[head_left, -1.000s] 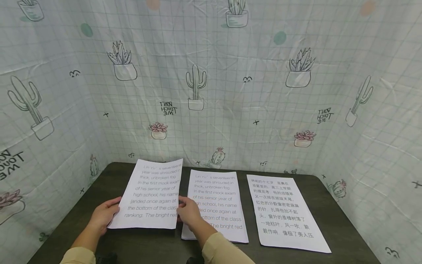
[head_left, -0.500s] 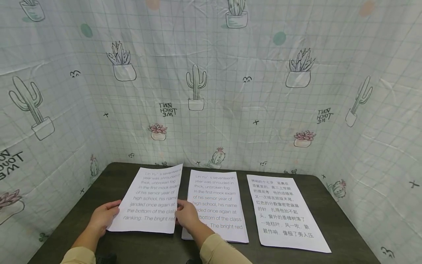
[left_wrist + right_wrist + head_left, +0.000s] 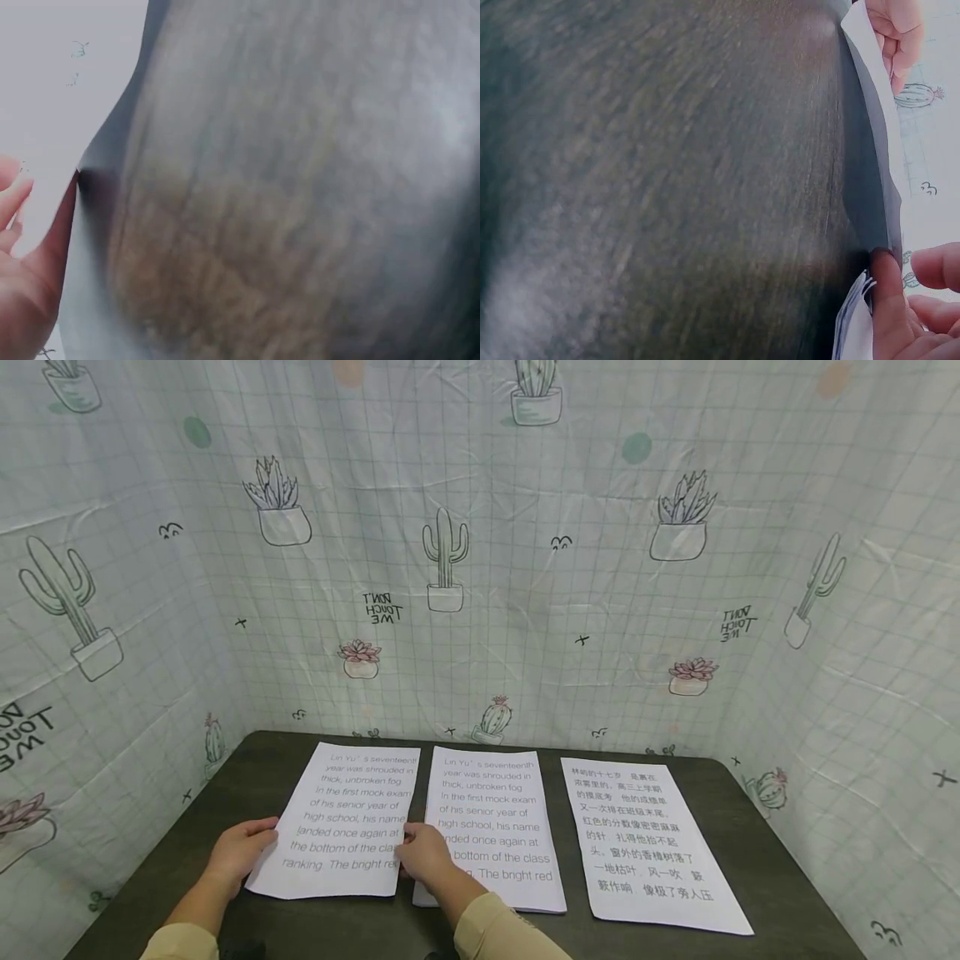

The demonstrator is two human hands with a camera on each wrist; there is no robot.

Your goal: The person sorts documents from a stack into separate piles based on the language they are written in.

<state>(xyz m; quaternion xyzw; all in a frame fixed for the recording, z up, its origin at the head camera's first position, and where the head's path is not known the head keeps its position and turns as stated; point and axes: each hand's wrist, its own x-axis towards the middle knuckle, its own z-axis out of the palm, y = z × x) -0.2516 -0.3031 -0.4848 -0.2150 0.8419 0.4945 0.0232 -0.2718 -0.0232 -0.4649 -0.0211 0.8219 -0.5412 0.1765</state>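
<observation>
A printed sheet of paper (image 3: 345, 810) with English text lies at the left of the dark table, between two hands. My left hand (image 3: 240, 852) pinches its left edge; the left wrist view shows the thumb on one side of the sheet (image 3: 90, 67) and the fingers on the other. My right hand (image 3: 423, 856) pinches the right edge near the lower corner and overlaps the middle paper stack (image 3: 487, 793). From the right wrist, the sheet's near edge (image 3: 877, 97) appears slightly raised and bowed above the table, and my right fingers (image 3: 889, 300) are beside the stack's corner.
A sheet of paper (image 3: 645, 843) with Chinese text lies at the right of the dark wooden table (image 3: 337, 931). Behind and to both sides hangs a pale grid curtain (image 3: 510, 593) printed with cacti, its lower part close to the table's back edge.
Both hands have lowered the left sheet toward the table, and its curled upper right corner has come down flatter. The middle and right papers stay where they were.
</observation>
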